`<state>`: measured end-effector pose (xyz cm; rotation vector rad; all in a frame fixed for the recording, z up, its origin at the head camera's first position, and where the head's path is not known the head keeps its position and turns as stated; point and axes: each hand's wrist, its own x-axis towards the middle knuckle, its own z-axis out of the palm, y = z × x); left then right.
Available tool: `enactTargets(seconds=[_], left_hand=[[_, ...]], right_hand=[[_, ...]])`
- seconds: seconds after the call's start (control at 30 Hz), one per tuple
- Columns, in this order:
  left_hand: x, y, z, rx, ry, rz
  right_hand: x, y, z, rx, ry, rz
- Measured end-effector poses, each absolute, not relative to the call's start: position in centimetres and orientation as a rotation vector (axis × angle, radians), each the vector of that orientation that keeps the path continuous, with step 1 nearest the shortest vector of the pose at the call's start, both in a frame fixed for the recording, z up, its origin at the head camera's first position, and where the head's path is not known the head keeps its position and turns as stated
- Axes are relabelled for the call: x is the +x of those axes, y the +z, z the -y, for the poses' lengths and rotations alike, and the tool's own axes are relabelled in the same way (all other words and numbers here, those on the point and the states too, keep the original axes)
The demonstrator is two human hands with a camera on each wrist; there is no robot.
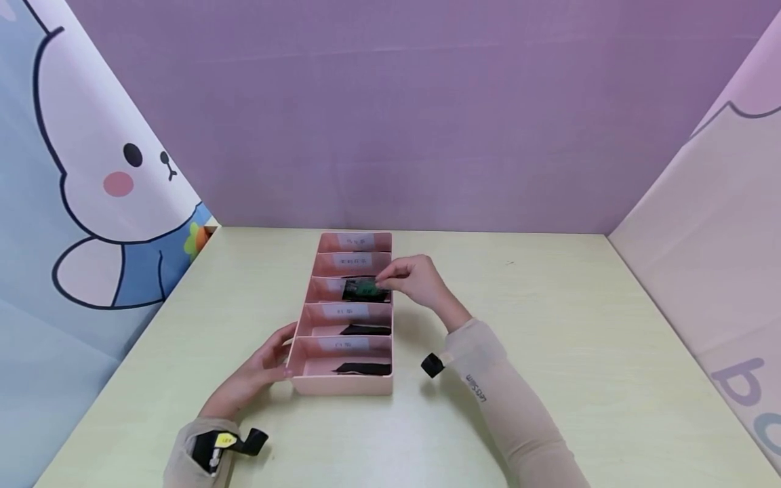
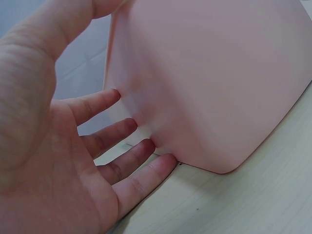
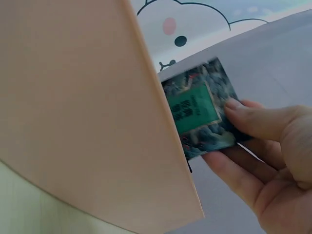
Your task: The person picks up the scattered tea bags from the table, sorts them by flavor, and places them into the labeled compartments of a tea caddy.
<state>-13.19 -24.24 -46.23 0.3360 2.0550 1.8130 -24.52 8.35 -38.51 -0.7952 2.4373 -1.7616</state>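
Note:
A long pink divided box [image 1: 343, 385] stands on the table, with labels on its compartment walls. My right hand [image 1: 419, 279] pinches a flat dark packet [image 3: 200, 108] with a green printed panel between thumb and fingers. The packet [image 1: 361, 290] is over the middle compartment, its lower part hidden behind the box wall in the right wrist view. My left hand [image 1: 262, 366] rests against the box's left side near the front corner. In the left wrist view its fairly straight fingers [image 2: 141, 183] touch the pink wall with their tips.
Dark flat packets lie in the two nearest compartments, one packet [image 1: 365, 330] behind the other packet [image 1: 363, 369]. A purple backdrop [image 1: 427, 135] rises behind the pale table [image 1: 537, 339], with printed cloth panels left and right. Each wrist carries a black strap-on camera.

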Motion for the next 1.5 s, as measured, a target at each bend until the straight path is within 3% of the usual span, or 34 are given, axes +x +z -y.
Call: enactTargets(seconds=[0.8, 1.5], left_hand=[[-13.22, -46.31, 24.19, 0.324, 1.814, -2.056], [-13.34, -46.37, 24.13, 0.33, 1.814, -2.062]], right_hand=[[-24.97, -38.21, -8.09, -1.063, -1.186, -2.395], [-24.76, -38.09, -8.17, -1.088, -1.182, -2.386]])
